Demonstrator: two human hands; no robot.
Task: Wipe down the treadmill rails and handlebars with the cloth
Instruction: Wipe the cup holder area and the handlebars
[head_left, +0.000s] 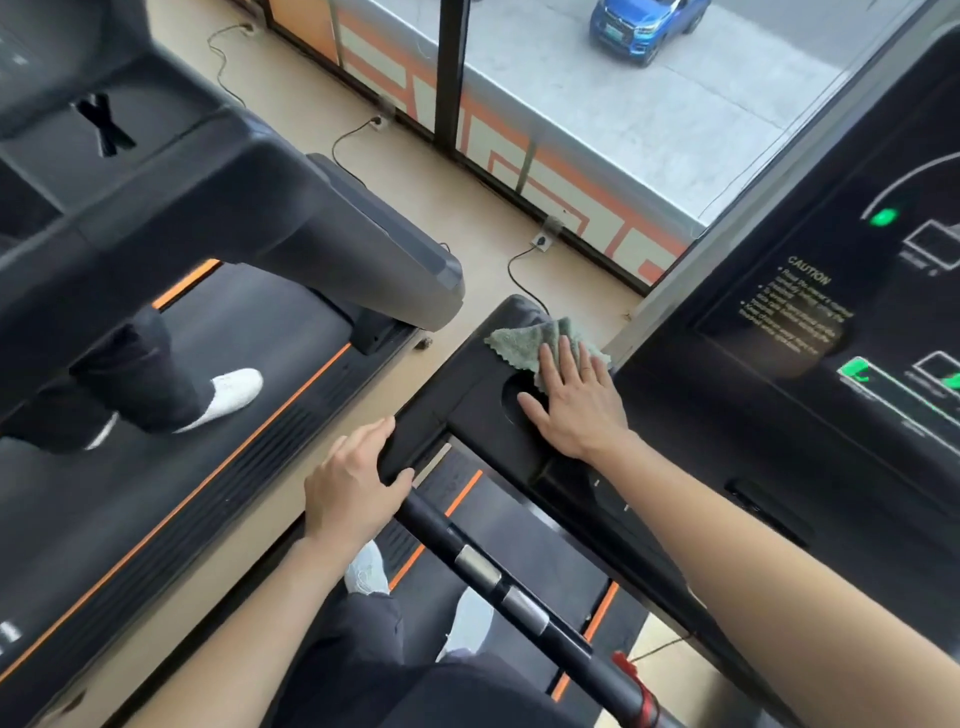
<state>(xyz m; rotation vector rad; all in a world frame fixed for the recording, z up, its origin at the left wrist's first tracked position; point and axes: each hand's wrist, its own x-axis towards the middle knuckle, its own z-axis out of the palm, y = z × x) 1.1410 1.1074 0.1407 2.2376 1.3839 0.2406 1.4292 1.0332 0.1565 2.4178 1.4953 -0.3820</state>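
Cloth (524, 340): green, bunched on console arm (467, 374), under the flat fingers of the right hand (576, 405).
Left hand (348, 488): curled round the arm's near end.
Handlebar (498, 582): 6 o'clock from cloth; long axis roughly 10-to-4; left hand nearer, likely next surface.

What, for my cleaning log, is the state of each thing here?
cloth: crumpled, pressed onto the side tray.
right hand: open, flat on the cloth.
left hand: grips the handlebar at its upper end.
console panel: lit, green lights on.
power cord: plugged into floor socket.
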